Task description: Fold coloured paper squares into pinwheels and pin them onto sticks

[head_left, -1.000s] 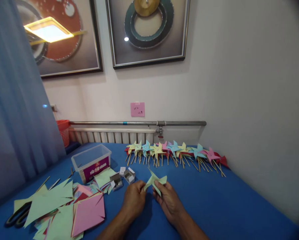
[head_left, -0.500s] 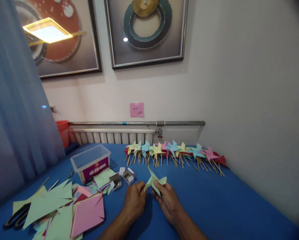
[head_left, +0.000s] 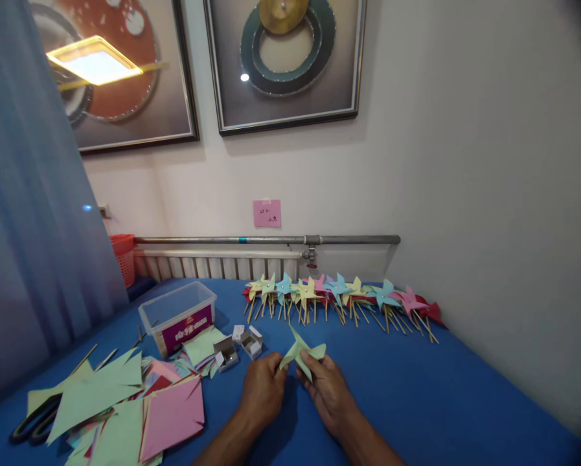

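Observation:
A pale green paper pinwheel (head_left: 300, 351) is held up between my two hands, over the blue cover (head_left: 416, 395). My left hand (head_left: 265, 386) is closed, its thumb and finger pinching the pinwheel's left blade. My right hand (head_left: 330, 388) grips it from the right, the thumb pressed on the front near the centre and the other fingers behind. No stick shows on this pinwheel, and its back is hidden. Left of my left hand stand two small open boxes, one (head_left: 226, 353) with small metal bits inside and another (head_left: 251, 343) just behind it.
Finished pinwheels on sticks (head_left: 336, 294) lie in a row along the back. Cut paper sheets (head_left: 173, 414) and black-handled scissors (head_left: 35, 421) lie at the left, before a clear plastic tub (head_left: 188, 323). A red basket (head_left: 124, 259) stands behind, by a blue curtain (head_left: 42, 226).
Both hands keep the same hold on the green pinwheel. The whole view has shifted very slightly; nothing else has visibly moved.

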The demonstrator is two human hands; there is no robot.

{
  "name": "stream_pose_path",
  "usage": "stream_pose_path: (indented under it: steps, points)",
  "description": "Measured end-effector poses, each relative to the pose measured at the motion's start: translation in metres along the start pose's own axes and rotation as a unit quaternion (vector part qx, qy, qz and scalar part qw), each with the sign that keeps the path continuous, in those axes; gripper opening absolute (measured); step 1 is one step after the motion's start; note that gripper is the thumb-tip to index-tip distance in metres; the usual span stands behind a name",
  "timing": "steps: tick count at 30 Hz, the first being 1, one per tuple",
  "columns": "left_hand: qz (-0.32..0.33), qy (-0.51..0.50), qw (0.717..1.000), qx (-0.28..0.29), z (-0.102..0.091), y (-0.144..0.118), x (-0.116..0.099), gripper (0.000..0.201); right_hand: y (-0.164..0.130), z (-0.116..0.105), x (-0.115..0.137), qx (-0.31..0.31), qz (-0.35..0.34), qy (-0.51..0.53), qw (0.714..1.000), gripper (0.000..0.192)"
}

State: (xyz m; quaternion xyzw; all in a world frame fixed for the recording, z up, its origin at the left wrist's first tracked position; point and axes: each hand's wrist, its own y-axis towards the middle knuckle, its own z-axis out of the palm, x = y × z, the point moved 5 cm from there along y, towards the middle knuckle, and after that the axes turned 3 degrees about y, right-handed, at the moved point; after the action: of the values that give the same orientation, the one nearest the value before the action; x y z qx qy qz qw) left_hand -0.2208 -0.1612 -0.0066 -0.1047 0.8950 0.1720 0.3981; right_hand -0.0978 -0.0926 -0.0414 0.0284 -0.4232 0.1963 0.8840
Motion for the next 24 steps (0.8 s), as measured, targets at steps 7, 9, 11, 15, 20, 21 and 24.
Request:
stream_pose_path:
  steps: [7,9,11,15,20,21,24]
  points:
    - [-0.019,-0.015,1.0,0.004,0.0037,0.0032,0.0078,0.027,-0.0025,0.0023,0.0007,0.007,0.0,0.01,1.0,0.048]
    - [-0.016,-0.022,1.0,0.008,0.0029,0.0036,0.0074,0.027,-0.0035,0.0035,0.0014,0.01,0.001,0.015,1.0,0.047]
    - [-0.017,-0.034,0.999,0.014,0.0019,0.0037,0.0069,0.026,-0.0039,0.0041,0.0018,0.009,0.003,0.017,1.0,0.047]
    - [-0.025,-0.043,0.998,0.024,0.0005,0.0036,0.0062,0.024,-0.0041,0.0055,0.0025,0.014,0.002,0.008,1.0,0.045]
    - [-0.01,-0.019,1.0,0.014,-0.0023,0.0026,0.0032,0.024,-0.0046,0.0067,0.0036,0.019,-0.007,-0.002,1.0,0.044]
    - [-0.004,-0.01,1.0,0.01,-0.003,0.0023,0.0022,0.024,-0.0045,0.0066,0.0037,0.018,-0.009,-0.002,1.0,0.044]
    - [0.008,0.004,1.0,0.003,-0.0033,0.0008,0.0,0.024,-0.0032,0.0058,0.0031,0.013,-0.014,-0.005,1.0,0.045]
